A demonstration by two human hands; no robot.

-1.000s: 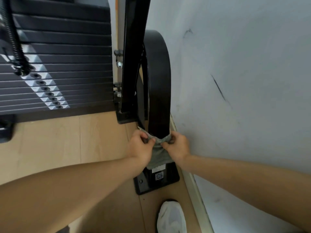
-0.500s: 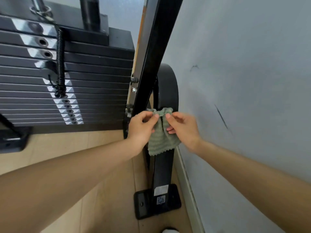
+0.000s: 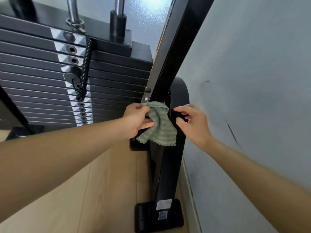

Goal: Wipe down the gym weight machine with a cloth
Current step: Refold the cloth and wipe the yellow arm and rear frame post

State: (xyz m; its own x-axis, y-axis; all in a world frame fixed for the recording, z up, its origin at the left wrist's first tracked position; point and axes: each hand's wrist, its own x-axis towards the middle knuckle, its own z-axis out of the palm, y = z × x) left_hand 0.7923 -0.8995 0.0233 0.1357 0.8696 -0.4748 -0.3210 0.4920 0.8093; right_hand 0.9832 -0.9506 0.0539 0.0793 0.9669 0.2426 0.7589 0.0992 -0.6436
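Green ribbed cloth (image 3: 157,126) hangs before the machine's black upright (image 3: 168,174), pinched at its top by fingers of the left hand (image 3: 136,120), likely to regather a clean face; the right hand (image 3: 193,123) beside it, fingers loosely curled, holds nothing.

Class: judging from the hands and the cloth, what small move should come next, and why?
Probably the right hand should take hold of the green cloth: only the left hand pinches it, and it hangs bunched in front of the black upright, too loose to wipe well.
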